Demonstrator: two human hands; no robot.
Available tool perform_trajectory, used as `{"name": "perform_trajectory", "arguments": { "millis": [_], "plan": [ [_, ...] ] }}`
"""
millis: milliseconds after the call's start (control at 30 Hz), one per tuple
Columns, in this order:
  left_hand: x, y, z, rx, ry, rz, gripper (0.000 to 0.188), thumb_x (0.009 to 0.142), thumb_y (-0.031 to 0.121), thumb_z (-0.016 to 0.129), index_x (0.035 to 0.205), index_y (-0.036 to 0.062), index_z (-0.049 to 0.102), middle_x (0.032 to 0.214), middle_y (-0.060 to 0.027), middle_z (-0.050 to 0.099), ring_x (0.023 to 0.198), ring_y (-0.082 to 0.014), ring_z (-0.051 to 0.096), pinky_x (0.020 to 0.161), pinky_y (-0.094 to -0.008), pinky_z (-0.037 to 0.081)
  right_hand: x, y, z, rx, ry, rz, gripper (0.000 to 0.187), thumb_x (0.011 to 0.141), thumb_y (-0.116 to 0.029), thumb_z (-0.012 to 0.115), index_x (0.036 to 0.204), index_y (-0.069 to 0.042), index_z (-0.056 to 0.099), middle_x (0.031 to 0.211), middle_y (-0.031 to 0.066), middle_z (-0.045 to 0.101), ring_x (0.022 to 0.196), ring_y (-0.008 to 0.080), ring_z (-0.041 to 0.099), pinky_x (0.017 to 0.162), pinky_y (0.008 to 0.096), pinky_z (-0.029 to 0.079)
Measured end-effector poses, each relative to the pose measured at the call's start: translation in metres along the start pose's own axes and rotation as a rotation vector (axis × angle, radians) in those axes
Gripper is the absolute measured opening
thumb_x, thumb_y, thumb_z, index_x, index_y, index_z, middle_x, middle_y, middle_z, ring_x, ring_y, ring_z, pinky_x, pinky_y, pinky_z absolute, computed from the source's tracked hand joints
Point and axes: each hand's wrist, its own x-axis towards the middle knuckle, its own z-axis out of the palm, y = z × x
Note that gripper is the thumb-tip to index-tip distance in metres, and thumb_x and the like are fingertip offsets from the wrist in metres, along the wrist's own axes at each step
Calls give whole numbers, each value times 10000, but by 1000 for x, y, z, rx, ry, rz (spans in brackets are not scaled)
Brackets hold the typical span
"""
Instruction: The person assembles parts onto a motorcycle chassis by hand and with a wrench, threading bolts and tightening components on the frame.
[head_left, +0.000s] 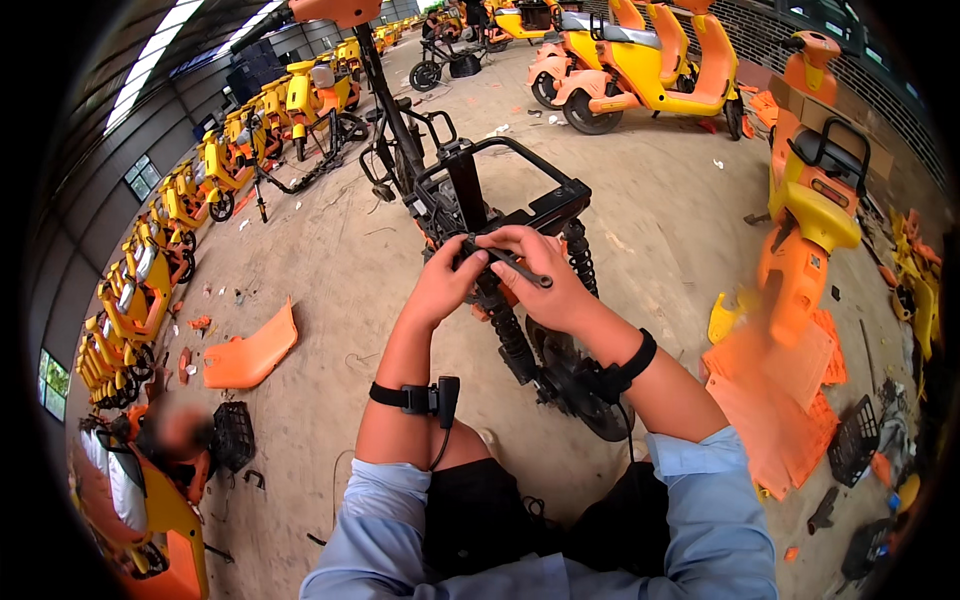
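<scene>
A stripped scooter frame point(462, 185) stands in front of me, its bare black tubes and rear rack loop showing. My right hand point(545, 280) is closed on a dark wrench point(530, 275), whose ring end points toward me. Close beside it, my left hand point(450, 278) pinches at a small dark part by the wrench's far end; what it holds is mostly hidden by the fingers. Both hands are just below the rack. Under them are a coil-spring shock absorber point(514, 345) and the scooter's black wheel point(585, 395).
Orange body panels point(775, 400) lie piled at the right, near a black basket point(855, 440). A loose orange panel point(255, 350) rests on the floor at the left. Rows of yellow scooters point(215, 165) line the left wall; others point(650, 70) stand at the back right.
</scene>
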Motion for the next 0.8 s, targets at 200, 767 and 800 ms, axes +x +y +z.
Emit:
{"name": "perform_trajectory", "arguments": {
  "millis": [200,767,800],
  "plan": [
    [7,2,1,-144,113,-114,454,1054,463,601,1144,38,729,936,-9,682,846,-102,593,697,-272,486,13,16,-8,824,-51,429,385,1052,-104,576,1348,-33,341,1394,215,631,962,167,667,900,329,530],
    [7,6,4,-159,79,-82,398,1025,394,679,1131,11,716,859,24,641,788,-61,542,679,-262,448,62,6,38,-449,382,113,181,964,-171,698,984,2,750,1081,117,721,1000,392,666,888,422,534],
    [6,6,4,-173,89,-91,385,1022,381,684,1122,11,715,862,20,650,785,-65,547,679,-267,455,64,7,41,-355,346,140,192,968,-171,691,1007,9,747,1099,126,724,1020,385,667,899,420,535]
  ]
}}
